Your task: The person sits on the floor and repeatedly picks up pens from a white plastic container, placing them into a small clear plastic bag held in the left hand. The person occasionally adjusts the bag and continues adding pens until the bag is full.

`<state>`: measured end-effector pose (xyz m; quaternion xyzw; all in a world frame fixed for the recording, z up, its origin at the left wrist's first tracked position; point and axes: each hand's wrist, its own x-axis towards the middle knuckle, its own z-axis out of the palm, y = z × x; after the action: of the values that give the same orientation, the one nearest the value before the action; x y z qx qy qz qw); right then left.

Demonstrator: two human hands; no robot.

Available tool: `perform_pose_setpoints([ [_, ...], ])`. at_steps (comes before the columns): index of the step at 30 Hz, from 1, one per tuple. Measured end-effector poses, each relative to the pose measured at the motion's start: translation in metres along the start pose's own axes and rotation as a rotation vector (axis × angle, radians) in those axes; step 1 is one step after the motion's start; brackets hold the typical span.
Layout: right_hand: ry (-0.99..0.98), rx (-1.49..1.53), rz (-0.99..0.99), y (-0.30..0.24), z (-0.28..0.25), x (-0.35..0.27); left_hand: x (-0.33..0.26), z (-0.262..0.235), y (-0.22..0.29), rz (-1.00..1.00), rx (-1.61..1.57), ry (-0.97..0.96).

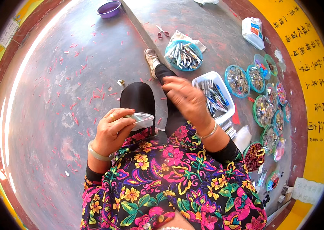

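Note:
My left hand (pixel 115 128) pinches a small clear plastic zip bag (pixel 143 119) above my lap. Something small at the fingertips is mostly hidden, and I cannot make out what it is. Over my right leg, my right hand (pixel 186 97) is smeared by motion, its fingers pointing up and to the left. Nearest to it stands a white plastic tub (pixel 230 110) filled with pens or pen-like tubes (pixel 214 96). Past my right foot, a blue basket (pixel 166 63) holds a heap of similar pens (pixel 183 56).
Several round baskets (pixel 238 80) of small items stand along the right wall. Scissors (pixel 163 31) lie ahead near a purple basin (pixel 108 9). Red scraps (pixel 75 120) litter the concrete floor (pixel 47 145). A white bag (pixel 252 32) leans at the far right.

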<state>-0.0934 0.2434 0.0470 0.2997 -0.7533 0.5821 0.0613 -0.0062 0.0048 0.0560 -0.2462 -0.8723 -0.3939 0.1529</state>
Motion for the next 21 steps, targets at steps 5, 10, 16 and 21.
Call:
perform_pose_setpoints([
  [5, 0.33, -0.182, 0.389, 0.114, -0.086, -0.041, 0.005, 0.004, 0.002, 0.003, -0.021, -0.012],
  [10, 0.297, -0.494, 0.768, 0.233, -0.149, -0.138, 0.006, 0.008, 0.002, -0.021, -0.043, -0.006],
  [16, 0.237, -0.736, 0.836, 0.27, -0.123, -0.179, 0.008, 0.008, 0.004, -0.027, -0.037, -0.019],
  [21, 0.188, -0.994, 0.787, 0.278, -0.107, -0.168, 0.008, 0.009, 0.005, -0.032, -0.027, -0.017],
])
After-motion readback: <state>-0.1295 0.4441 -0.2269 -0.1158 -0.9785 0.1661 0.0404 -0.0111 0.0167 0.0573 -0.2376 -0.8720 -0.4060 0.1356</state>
